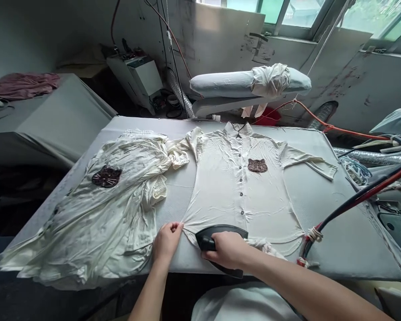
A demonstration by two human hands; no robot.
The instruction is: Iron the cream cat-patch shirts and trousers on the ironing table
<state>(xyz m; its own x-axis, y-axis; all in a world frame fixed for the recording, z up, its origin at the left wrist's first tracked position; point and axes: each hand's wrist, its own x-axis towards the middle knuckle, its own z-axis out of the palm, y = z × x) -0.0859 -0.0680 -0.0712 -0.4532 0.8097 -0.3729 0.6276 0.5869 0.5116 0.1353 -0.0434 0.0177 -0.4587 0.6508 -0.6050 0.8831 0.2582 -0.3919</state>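
A cream button-up shirt [217, 187] with a dark cat-face patch [257, 165] on its chest lies spread face up, collar away from me. Its lower left edge is pinched between the thumb and fingers of my left hand [167, 240], and creases run from that grip. My right hand [227, 249] is wrapped around the handle of a black iron [232, 229], which rests on the shirt's lower front near the hem. The iron and my forearm hide part of the hem. Left of the shirt lies a crumpled cream garment [123, 223] with a similar cat patch.
The padded ironing table [334, 223] carries both garments. A red and black hose [357, 196] comes in from the right. Behind the table stands a padded sleeve arm [220, 84] with cloth wrapped on it. A covered table [63, 116] is at left.
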